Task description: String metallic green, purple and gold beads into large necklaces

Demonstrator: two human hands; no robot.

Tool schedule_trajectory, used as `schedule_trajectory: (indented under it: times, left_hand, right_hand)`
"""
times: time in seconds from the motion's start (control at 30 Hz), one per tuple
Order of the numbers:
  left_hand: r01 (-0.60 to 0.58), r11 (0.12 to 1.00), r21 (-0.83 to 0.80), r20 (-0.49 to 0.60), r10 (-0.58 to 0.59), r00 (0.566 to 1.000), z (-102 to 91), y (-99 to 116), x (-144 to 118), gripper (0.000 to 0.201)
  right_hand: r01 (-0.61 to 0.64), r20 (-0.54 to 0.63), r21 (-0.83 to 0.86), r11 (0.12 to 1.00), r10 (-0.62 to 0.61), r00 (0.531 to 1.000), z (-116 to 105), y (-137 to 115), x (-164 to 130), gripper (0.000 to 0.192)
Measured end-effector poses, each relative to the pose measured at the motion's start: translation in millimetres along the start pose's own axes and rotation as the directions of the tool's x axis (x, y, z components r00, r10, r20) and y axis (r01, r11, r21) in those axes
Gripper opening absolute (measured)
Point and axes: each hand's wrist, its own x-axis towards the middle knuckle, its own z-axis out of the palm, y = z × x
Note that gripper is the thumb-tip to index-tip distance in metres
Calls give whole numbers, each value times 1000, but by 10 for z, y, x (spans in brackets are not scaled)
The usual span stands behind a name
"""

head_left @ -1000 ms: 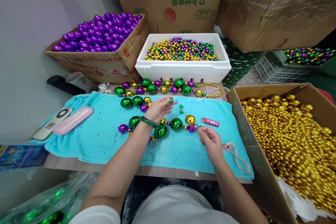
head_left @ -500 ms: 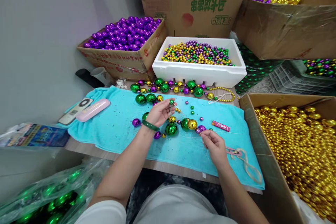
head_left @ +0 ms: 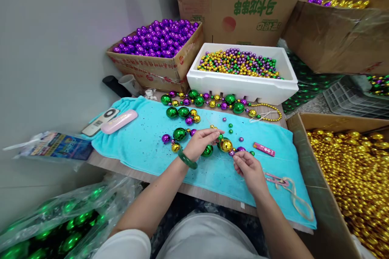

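The gold bauble (head_left: 226, 145) sits on the bead strand (head_left: 194, 139) between both hands, touching the left hand's (head_left: 202, 142) pinched fingertips and just beyond the right hand (head_left: 247, 168), whose fingers close narrowly on a thread too thin to make out. Bare turquoise towel (head_left: 136, 145) lies left of the left wrist; the box of gold beads (head_left: 349, 162) crowds the right, cut off

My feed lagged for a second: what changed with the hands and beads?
The left hand came down from the loose small beads toward the large gold ball bead. The right hand still pinches the thin string beside it. The turquoise towel and pink case lie unmoved.
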Motion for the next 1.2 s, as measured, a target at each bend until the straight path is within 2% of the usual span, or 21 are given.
schedule_trajectory:
  times: [0.17, 0.27, 0.33, 0.4, 0.47, 0.53, 0.6, 0.63, 0.7, 0.73, 0.8, 0.83, 0.9, 0.93, 0.97, 1.0, 1.07, 1.13, 1.2]
  left_hand:
    - [-165, 972, 169, -74, 179, 981, 1, 39, -139, 23]
    - [-260, 932, 253, -44, 280, 959, -23, 46, -213, 19]
    - [-317, 886, 338, -26, 346, 938, -111, 48, -255, 20]
    - [-335, 807, 487, -85, 425, 901, -301, 49, -289, 21]
    - [-226, 689, 689, -207, 486, 849, -581, 40, -315, 23]
    - [16, 538, 843, -320, 477, 819, -893, 6, -337, 26]
    - [238, 393, 888, -399, 401, 824, -1164, -63, -354, 26]
    - [312, 343, 886, -428, 347, 835, -1269, -109, -359, 27]
    - [383, 306, 871, -463, 254, 849, -1417, -211, -360, 31]
    - [392, 324, 861, -473, 230, 850, -1463, -259, -355, 33]
    - [385, 432, 816, -515, 239, 823, -1512, -330, -342, 37]
    - [370, 522, 768, -554, 253, 793, -1518, -347, -337, 39]
    - [272, 766, 583, -637, 222, 738, -1486, -337, -339, 41]
    - [184, 885, 427, -652, 161, 741, -1448, -314, -347, 39]
    - [89, 969, 232, -630, 80, 772, -1395, -282, -360, 37]
    - [12, 1000, 18, -569, 1, 822, -1331, -247, -376, 36]
    - [-47, 940, -338, -389, -94, 916, -1181, -180, -406, 34]
    - [-40, 854, -519, -248, -106, 963, -1032, -139, -420, 33]
    - [-47, 805, -591, -174, -70, 982, -911, -131, -412, 34]
  right_hand:
    - [26, 52, -46, 999, -24, 998, 19, -14, -17, 35]
    - [31, 87, -67, 997, -25, 996, 19, 26, -20, 34]
    - [17, 94, -46, 999, -12, 996, 17, 64, -18, 32]
    - [10, 81, -11, 1000, -9, 997, 7, 93, -18, 30]
    - [17, 57, 22, 1000, -18, 998, -9, 105, -20, 28]
    - [25, 36, 38, 999, -27, 999, -25, 98, -23, 28]
    - [23, 19, 38, 999, -24, 1000, -30, 84, -23, 28]
    - [21, 14, 33, 999, -21, 1000, -26, 77, -21, 29]
    - [20, 9, 16, 1000, -20, 1000, -4, 69, -14, 30]
    - [22, 10, 6, 1000, -22, 1000, 12, 68, -9, 30]
    - [33, 14, -15, 999, -33, 999, 47, 73, -1, 31]
    - [41, 17, -24, 999, -40, 999, 62, 78, 2, 31]
    - [54, 27, -42, 998, -53, 998, 84, 87, 1, 30]
    - [60, 32, -52, 997, -58, 998, 90, 90, -2, 30]
    - [63, 36, -62, 996, -60, 998, 94, 90, -8, 29]
    - [64, 39, -70, 995, -61, 997, 98, 89, -15, 29]
    - [64, 48, -82, 995, -60, 997, 107, 80, -35, 27]
    - [65, 66, -93, 994, -59, 996, 121, 65, -59, 25]
    - [70, 87, -103, 992, -61, 994, 136, 51, -84, 24]
